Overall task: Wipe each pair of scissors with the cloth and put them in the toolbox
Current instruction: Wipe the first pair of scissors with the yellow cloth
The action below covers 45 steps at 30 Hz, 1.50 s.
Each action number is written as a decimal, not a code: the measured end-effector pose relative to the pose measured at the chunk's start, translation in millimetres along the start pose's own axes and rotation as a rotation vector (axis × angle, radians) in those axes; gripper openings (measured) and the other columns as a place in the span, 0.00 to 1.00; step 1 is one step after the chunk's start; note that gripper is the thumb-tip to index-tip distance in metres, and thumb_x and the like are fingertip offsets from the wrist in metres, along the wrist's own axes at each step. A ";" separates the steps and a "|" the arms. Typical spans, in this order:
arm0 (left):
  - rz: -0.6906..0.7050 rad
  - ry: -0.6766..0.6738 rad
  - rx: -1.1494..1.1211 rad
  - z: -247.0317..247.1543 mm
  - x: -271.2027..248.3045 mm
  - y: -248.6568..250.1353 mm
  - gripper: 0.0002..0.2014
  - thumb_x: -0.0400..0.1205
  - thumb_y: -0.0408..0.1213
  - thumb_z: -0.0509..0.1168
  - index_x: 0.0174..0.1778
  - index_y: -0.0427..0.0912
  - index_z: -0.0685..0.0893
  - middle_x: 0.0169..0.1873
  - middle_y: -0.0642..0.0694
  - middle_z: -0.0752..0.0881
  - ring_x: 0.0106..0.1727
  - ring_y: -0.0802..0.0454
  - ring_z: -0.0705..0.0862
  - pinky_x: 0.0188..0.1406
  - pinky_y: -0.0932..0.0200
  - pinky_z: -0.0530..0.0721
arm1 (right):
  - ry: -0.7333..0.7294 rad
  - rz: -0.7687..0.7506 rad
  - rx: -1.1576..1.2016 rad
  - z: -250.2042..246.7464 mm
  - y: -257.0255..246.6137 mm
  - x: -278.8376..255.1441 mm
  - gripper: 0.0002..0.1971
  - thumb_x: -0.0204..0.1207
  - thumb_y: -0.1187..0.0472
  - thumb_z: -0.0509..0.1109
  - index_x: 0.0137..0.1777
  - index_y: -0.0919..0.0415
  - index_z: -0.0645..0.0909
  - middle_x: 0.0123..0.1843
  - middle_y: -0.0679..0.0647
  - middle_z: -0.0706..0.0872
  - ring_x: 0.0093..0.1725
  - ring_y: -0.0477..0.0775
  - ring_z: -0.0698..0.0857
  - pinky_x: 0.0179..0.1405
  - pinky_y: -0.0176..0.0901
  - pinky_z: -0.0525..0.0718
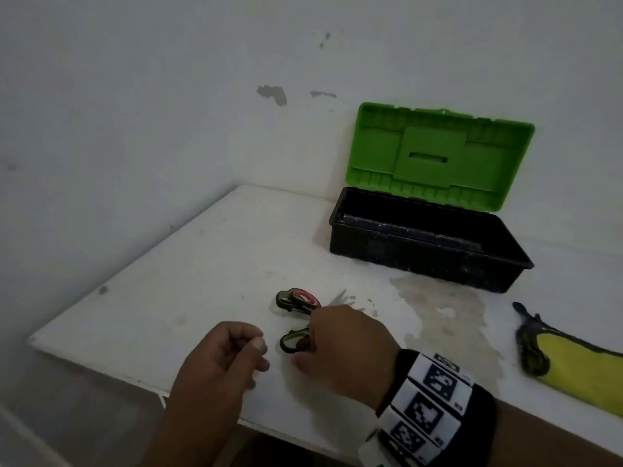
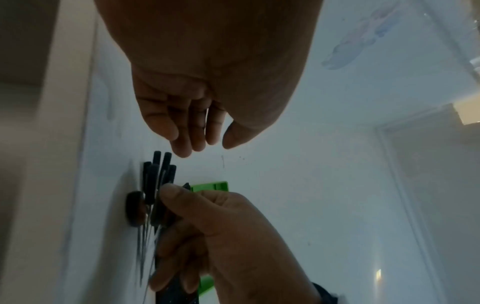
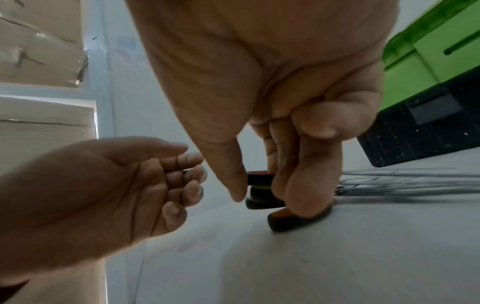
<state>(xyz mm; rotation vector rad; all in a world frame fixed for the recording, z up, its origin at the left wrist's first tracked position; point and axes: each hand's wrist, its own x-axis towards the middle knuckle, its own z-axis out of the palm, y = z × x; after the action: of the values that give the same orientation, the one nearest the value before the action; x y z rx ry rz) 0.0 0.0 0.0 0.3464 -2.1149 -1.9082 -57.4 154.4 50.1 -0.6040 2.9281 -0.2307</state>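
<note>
Head view showed a small heap of scissors [image 1: 296, 303] lying flat on the white table [image 1: 188, 278], just beyond the right hand [image 1: 344, 345]. Their handle loops pointed toward the left hand's [image 1: 232, 348] side and their blades ran away under and past the right hand, toward the stained patch of tabletop; so their long axis lay roughly across the person's front. One pair had a pink-lined loop; another, with a green-lined loop [image 1: 295, 342], sat nearest the person, between the two hands.

From the right wrist, the right hand's fingers [image 3: 306, 185] were curled down onto the stacked handles [image 3: 262, 193], with the thumb [image 3: 233, 176] on their other side, pinching them against the table. The blades [image 3: 405, 185] streaked off past the fingers, blurred.

The left hand hovered just beside the handles, its fingers loosely curled and holding nothing; the left wrist view showed its fingertips [image 2: 182, 144] just short of the handle ends [image 2: 159, 170], not touching them.

The toolbox [image 1: 424, 244], black with its green lid [image 1: 438, 156] standing open, sat well beyond the right hand against the wall. The yellow cloth [image 1: 573, 365] lay out past the right wrist near the table's edge, apart from both hands.
</note>
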 end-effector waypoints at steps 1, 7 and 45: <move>0.012 -0.016 -0.007 2.6 2.2 1.6 0.07 0.83 0.26 0.66 0.43 0.41 0.85 0.33 0.43 0.90 0.33 0.51 0.88 0.31 0.55 0.83 | -0.009 -0.012 -0.034 -0.5 0.4 0.7 0.12 0.78 0.46 0.67 0.46 0.55 0.79 0.37 0.48 0.77 0.36 0.48 0.77 0.27 0.38 0.69; -0.010 -0.104 -0.097 16.6 7.5 14.7 0.05 0.84 0.31 0.65 0.46 0.42 0.86 0.34 0.43 0.91 0.38 0.45 0.89 0.36 0.49 0.84 | 0.054 -0.018 0.043 -14.9 17.4 -8.1 0.12 0.81 0.48 0.64 0.50 0.51 0.87 0.41 0.47 0.85 0.40 0.46 0.82 0.38 0.38 0.79; -0.038 -0.169 -0.613 259.1 0.0 104.7 0.11 0.89 0.47 0.56 0.45 0.50 0.81 0.28 0.51 0.87 0.30 0.47 0.88 0.35 0.48 0.84 | 0.834 -0.084 0.159 -33.7 178.8 -120.9 0.09 0.74 0.46 0.69 0.49 0.43 0.89 0.47 0.38 0.89 0.32 0.41 0.86 0.25 0.34 0.83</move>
<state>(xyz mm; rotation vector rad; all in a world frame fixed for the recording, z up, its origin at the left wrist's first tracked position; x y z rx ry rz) -91.7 251.7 79.5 0.0949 -1.4974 -2.5487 -21.3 369.4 64.4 -0.7420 3.5976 -0.9143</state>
